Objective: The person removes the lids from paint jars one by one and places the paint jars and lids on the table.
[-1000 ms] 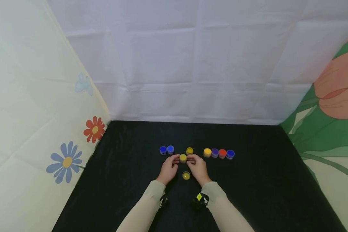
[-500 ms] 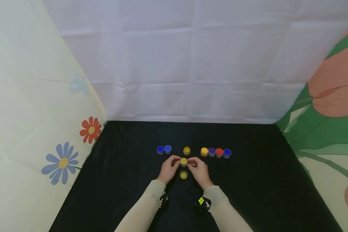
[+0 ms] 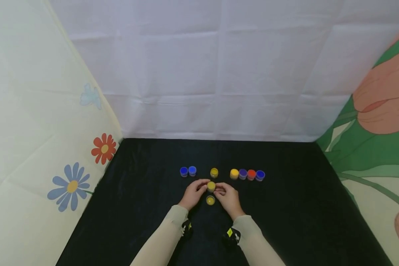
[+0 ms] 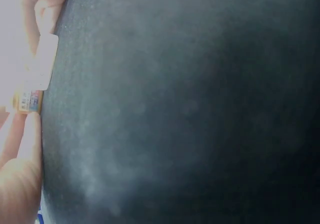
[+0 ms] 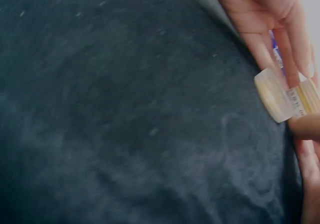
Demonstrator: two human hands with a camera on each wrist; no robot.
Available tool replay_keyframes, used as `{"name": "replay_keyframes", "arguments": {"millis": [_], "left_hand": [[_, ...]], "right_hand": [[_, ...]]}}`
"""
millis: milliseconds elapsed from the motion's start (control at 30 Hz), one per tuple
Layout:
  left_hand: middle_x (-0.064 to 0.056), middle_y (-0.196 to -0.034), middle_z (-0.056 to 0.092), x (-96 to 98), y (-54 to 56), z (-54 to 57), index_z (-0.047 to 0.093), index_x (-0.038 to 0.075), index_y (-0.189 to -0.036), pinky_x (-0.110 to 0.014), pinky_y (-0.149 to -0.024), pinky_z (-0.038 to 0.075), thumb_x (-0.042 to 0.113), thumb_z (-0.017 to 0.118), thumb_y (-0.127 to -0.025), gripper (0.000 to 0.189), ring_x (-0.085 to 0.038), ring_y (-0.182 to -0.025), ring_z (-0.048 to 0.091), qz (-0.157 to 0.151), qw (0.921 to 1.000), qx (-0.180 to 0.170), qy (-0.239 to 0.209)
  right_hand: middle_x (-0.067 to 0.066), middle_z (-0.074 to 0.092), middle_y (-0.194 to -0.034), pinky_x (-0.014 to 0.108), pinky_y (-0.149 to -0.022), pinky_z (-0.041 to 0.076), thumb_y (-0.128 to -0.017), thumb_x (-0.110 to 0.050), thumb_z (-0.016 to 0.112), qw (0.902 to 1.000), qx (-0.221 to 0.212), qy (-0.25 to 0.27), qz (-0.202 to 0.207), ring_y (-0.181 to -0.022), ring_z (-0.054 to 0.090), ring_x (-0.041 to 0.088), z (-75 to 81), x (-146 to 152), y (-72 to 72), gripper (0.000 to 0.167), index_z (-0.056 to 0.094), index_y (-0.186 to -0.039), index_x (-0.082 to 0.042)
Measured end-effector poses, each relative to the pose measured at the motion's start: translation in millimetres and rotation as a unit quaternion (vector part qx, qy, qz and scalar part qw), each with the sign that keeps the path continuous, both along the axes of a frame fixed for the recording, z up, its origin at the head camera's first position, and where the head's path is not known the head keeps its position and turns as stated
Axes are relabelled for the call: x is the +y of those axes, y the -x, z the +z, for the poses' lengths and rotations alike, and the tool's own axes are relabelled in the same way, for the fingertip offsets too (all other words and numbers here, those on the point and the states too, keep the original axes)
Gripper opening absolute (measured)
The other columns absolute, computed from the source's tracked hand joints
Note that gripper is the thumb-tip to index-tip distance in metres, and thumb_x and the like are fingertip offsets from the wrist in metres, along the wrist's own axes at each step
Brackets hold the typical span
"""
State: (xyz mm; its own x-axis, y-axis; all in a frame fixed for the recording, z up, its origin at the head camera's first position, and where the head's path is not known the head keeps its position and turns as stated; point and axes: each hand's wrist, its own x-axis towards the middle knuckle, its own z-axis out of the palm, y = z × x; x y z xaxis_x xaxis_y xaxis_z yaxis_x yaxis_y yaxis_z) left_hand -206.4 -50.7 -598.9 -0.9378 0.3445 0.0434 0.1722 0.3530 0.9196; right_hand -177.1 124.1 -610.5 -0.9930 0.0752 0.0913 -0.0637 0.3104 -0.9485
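Now the held yellow pot (image 3: pixel 211 186) sits closer to me, and slightly further toward 3 o'clock, than it did a second ago; over the last half second it has barely shifted. The front yellow pot (image 3: pixel 210 200) has stayed put at its 6 o'clock, so the gap between them has narrowed, though I can't tell whether they touch. I read that as the work settling into close handling of this one pot.

Both hands are on it. On my feed, the left hand (image 3: pixel 191 194) meets it from 9 o'clock, the right hand (image 3: pixel 228 197) from 3 o'clock, each with bent fingers and only a small gap at the thumb, pinching the pot between their tips. Glare on the left wrist view hides the exact contact there.

Around the held pot, I have a rear yellow pot (image 3: pixel 214 173) at 12, two blue pots (image 3: pixel 188 171) near 10, and a row of four pots (image 3: pixel 247 174) between 2 and 3, all on black cloth (image 3: pixel 119 203).
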Motion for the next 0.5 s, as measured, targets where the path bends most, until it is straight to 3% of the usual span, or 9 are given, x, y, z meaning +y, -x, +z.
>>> {"name": "replay_keyframes", "arguments": {"millis": [167, 400, 500], "left_hand": [[-0.013, -0.134, 0.064, 0.6, 0.6, 0.1, 0.064, 0.006, -0.134, -0.052, -0.106, 0.044, 0.015, 0.054, -0.106, 0.031, -0.031, -0.125, 0.058, -0.003, 0.9999, -0.011, -0.003], [-0.021, -0.130, 0.063, 4.0, -9.6, 19.0, 0.060, -0.003, -0.133, -0.056, -0.104, 0.043, 0.005, 0.050, -0.106, 0.030, -0.039, -0.121, 0.057, -0.008, 0.9996, -0.017, -0.019], [-0.018, -0.127, 0.065, 3.2, -10.2, 18.3, 0.061, -0.001, -0.131, -0.051, -0.102, 0.046, 0.007, 0.051, -0.106, 0.028, -0.035, -0.117, 0.060, -0.006, 0.9998, -0.011, -0.015]], "right_hand": [[0.014, 0.074, -0.099, 0.033, -0.079, 0.059, -0.087, 0.002, 0.077, 0.9999, 0.008, -0.009, 0.000, -0.089, 0.072, 0.025, -2.6, 0.6, -0.9, 0.021, 0.072, -0.108, 0.002], [0.011, 0.074, -0.098, 0.032, -0.078, 0.059, -0.086, -0.001, 0.079, 0.9996, 0.025, -0.010, 0.000, -0.087, 0.072, 0.023, -4.4, 2.4, 0.0, 0.020, 0.074, -0.106, -0.001], [0.010, 0.075, -0.096, 0.030, -0.077, 0.059, -0.086, -0.002, 0.079, 0.9997, 0.024, -0.009, -0.002, -0.086, 0.072, 0.021, -5.4, 2.0, 1.0, 0.020, 0.074, -0.105, -0.002]]}}
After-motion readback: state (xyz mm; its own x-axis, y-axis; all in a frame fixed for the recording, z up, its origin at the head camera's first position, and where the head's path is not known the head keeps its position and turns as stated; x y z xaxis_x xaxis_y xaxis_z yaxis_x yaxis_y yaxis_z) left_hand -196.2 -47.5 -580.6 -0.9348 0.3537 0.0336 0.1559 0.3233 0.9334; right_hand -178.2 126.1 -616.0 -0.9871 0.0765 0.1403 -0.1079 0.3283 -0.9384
